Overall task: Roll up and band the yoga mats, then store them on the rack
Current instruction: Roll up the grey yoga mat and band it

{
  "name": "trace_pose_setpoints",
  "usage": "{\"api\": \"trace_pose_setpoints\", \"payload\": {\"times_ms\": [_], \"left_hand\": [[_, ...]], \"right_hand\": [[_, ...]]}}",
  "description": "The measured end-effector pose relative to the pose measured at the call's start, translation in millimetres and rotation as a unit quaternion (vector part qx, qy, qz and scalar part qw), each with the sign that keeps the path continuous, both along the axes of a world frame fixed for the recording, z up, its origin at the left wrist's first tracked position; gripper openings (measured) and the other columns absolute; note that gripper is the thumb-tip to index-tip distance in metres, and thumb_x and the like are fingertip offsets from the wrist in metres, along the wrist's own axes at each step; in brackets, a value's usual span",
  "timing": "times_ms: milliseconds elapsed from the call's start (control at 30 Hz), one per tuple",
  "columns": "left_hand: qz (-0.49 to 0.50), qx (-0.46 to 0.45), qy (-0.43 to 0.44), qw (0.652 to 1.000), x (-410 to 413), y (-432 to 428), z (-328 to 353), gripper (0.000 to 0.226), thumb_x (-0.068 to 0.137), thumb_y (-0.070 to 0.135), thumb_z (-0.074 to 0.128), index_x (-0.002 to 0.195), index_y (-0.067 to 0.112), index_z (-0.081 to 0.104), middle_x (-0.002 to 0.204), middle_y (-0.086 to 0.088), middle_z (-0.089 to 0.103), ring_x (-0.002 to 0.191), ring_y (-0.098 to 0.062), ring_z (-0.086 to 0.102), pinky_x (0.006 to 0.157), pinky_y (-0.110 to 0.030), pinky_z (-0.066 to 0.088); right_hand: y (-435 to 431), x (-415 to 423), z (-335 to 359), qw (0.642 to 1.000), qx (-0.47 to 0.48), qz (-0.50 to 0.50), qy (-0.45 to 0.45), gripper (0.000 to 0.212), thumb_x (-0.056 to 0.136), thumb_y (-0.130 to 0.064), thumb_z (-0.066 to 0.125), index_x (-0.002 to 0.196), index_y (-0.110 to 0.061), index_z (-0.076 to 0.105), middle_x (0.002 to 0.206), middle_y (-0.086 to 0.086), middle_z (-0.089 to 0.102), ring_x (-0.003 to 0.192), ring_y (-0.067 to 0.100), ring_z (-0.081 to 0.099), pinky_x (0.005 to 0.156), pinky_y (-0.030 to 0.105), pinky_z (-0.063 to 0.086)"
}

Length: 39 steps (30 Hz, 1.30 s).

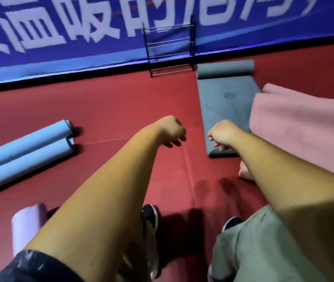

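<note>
Both my arms reach forward over the red floor. My left hand [172,131] hangs with its fingers loosely curled and holds nothing. My right hand [222,135] is the same, hovering over the near end of a grey yoga mat [225,106] that lies flat with its far end rolled up. A pink mat [304,131] lies spread at the right, beside the grey one. Two rolled light-blue mats [25,151] lie side by side at the left. A rolled lilac mat [26,226] is at the lower left. The black wire rack [169,45] stands against the blue wall.
A blue banner [80,37] with large white characters runs along the back wall. My shoes [151,218] and a grey trouser leg [259,245] are at the bottom. Open red floor [121,102] lies between the blue rolls and the grey mat.
</note>
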<state>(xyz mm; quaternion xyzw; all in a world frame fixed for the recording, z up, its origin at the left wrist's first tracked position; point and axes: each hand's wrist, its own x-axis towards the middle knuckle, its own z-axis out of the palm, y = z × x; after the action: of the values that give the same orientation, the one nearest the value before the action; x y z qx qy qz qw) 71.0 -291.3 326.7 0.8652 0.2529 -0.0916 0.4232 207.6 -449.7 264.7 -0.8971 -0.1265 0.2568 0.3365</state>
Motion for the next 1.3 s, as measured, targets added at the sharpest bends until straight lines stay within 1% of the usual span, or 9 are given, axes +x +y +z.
{"api": "trace_pose_setpoints", "payload": {"times_ms": [233,433,567,700,800,900,967,1133,1300], "left_hand": [[-0.087,-0.015,0.094,0.992,125,-40,-110,0.027,0.107,0.012,0.05,0.119,-0.003,0.07,0.104,-0.007,0.076,0.085,-0.027,0.074,0.076,-0.041,0.058],[-0.095,-0.018,0.138,0.986,203,-38,-216,0.027,0.104,0.006,0.049,0.113,-0.003,0.072,0.111,-0.015,0.078,0.085,-0.029,0.076,0.077,-0.045,0.062],[-0.136,0.017,0.144,0.98,246,-51,-276,0.027,0.097,0.008,0.054,0.114,0.0,0.074,0.109,-0.021,0.078,0.096,-0.037,0.078,0.086,-0.052,0.065],[-0.165,0.091,0.119,0.975,283,-62,-323,0.037,0.096,0.019,0.059,0.128,0.001,0.067,0.129,-0.024,0.069,0.117,-0.04,0.066,0.088,-0.035,0.054],[-0.106,0.089,0.105,0.985,309,-61,-359,0.056,0.096,0.022,0.066,0.145,0.002,0.047,0.145,-0.023,0.052,0.132,-0.042,0.055,0.097,-0.036,0.045],[-0.045,0.047,0.098,0.993,332,-51,-396,0.078,0.091,0.021,0.078,0.156,0.006,0.037,0.153,-0.02,0.042,0.137,-0.04,0.052,0.109,-0.039,0.044],[-0.014,0.002,0.09,0.996,343,-40,-422,0.093,0.085,0.025,0.087,0.161,0.01,0.035,0.152,-0.014,0.047,0.134,-0.036,0.058,0.108,-0.041,0.052],[-0.017,-0.065,0.045,0.997,355,-13,-489,0.037,0.099,0.024,0.076,0.132,0.01,0.068,0.124,-0.01,0.073,0.119,-0.028,0.068,0.097,-0.028,0.048],[-0.041,0.003,-0.01,0.999,355,2,-496,0.025,0.103,0.031,0.068,0.09,0.011,0.062,0.088,-0.01,0.068,0.085,-0.03,0.059,0.069,-0.03,0.031]], "right_hand": [[-65,91,-90,0.991,-0.02,-0.094,0.095,0.026,0.105,-0.01,0.048,0.124,-0.002,0.064,0.117,0.016,0.071,0.07,0.019,0.067,0.055,0.03,0.048],[-66,154,-179,0.963,-0.047,-0.165,0.206,0.031,0.103,-0.022,0.047,0.123,-0.009,0.066,0.118,0.008,0.073,0.098,0.023,0.071,0.059,0.034,0.05],[-73,184,-241,0.945,-0.057,-0.22,0.236,0.031,0.104,-0.03,0.049,0.118,-0.01,0.067,0.11,0.01,0.076,0.099,0.026,0.074,0.097,0.044,0.06],[-84,206,-302,0.955,-0.041,-0.204,0.21,0.012,0.099,-0.009,0.054,0.093,-0.01,0.065,0.116,0.016,0.077,0.107,0.033,0.075,0.098,0.051,0.06],[-91,222,-334,0.948,-0.004,-0.232,0.217,0.019,0.099,-0.012,0.06,0.115,-0.022,0.064,0.121,0.014,0.071,0.114,0.038,0.072,0.097,0.053,0.061],[-83,235,-363,0.902,0.103,-0.319,0.271,0.039,0.105,-0.02,0.059,0.14,-0.036,0.053,0.127,0.007,0.068,0.109,0.033,0.071,0.099,0.049,0.057],[-73,248,-382,0.892,0.152,-0.328,0.272,0.053,0.108,-0.02,0.057,0.157,-0.027,0.039,0.139,0.009,0.061,0.109,0.033,0.067,0.092,0.047,0.054],[-47,284,-419,0.855,0.203,-0.387,0.279,0.072,0.106,-0.05,0.058,0.164,-0.017,0.032,0.165,0.012,0.041,0.128,0.037,0.063,0.091,0.044,0.053],[-24,310,-413,0.823,0.23,-0.444,0.27,0.088,0.095,-0.074,0.057,0.165,-0.028,0.028,0.167,0.009,0.037,0.128,0.042,0.063,0.096,0.058,0.056]]}}
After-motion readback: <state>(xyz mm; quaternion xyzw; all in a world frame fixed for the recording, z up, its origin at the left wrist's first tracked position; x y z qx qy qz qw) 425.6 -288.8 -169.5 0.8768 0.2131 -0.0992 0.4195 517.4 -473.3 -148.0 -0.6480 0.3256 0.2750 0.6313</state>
